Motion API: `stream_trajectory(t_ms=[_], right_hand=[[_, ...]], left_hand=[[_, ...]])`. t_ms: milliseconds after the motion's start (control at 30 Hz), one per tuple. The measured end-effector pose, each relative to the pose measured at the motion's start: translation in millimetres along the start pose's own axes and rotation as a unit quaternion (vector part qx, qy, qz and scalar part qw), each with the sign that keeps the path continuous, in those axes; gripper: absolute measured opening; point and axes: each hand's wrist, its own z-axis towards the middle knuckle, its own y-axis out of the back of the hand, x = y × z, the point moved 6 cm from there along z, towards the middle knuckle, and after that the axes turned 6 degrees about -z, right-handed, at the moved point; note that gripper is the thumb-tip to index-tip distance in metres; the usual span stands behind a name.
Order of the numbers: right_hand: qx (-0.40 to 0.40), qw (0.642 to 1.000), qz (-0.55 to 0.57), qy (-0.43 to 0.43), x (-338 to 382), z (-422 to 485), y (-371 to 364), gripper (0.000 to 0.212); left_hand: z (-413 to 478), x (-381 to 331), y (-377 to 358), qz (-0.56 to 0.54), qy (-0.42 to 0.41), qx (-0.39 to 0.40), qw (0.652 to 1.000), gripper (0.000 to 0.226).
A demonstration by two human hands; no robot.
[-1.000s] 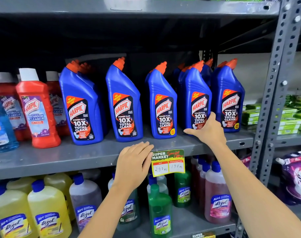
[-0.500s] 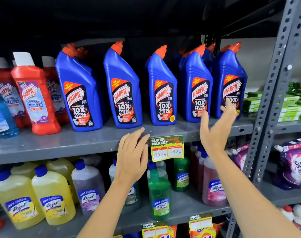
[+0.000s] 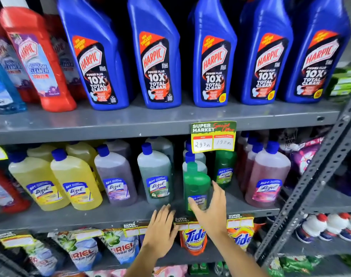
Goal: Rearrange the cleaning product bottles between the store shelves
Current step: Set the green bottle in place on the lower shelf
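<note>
A small green Lizol bottle [image 3: 195,181] stands at the front of the middle shelf [image 3: 90,218]. My right hand [image 3: 210,208] is spread around its lower part, thumb across the label and fingers by its right side; no firm grip shows. My left hand [image 3: 162,232] lies flat on that shelf's front edge, just left of the bottle, holding nothing. Blue Harpic bottles [image 3: 156,56] line the upper shelf [image 3: 150,120]. Yellow [image 3: 74,180], purple [image 3: 114,176], grey-green [image 3: 156,174] and pink [image 3: 267,176] Lizol bottles fill the middle shelf.
Red Harpic bathroom cleaner [image 3: 36,60] stands at the upper left. A price tag [image 3: 213,139] hangs from the upper shelf edge. Tide [image 3: 194,236] and Ariel [image 3: 84,250] pouches sit on the lower shelf. A grey perforated upright [image 3: 314,180] borders the right.
My view dropped and moved closer. Both hands came down from the upper shelf edge to the middle shelf; my right hand left the blue Harpic bottles and now wraps around the green bottle.
</note>
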Motion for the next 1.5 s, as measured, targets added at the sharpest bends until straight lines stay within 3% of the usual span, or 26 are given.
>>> stream_trajectory(t_ms=[233,433,867,1100,1500], right_hand=[[0.019,0.997,-0.026,-0.069,-9,0,-23,0.116],[0.008,0.993,-0.057,-0.105,-25,0,-35,0.098],[-0.052,0.989,-0.038,-0.136,-82,43,36,0.088],[-0.043,0.988,0.006,-0.147,-84,37,28,0.111],[-0.043,0.988,0.004,-0.149,-89,44,22,0.100]], left_hand=[[-4,13,-21,0.037,0.011,0.055,0.998,0.068],[-5,11,-21,0.039,-0.007,0.062,0.997,0.064],[-6,10,-22,0.040,-0.016,0.065,0.997,0.065],[-7,13,-25,0.032,-0.012,0.062,0.997,0.069],[-7,11,-23,0.038,-0.006,0.064,0.997,0.064]])
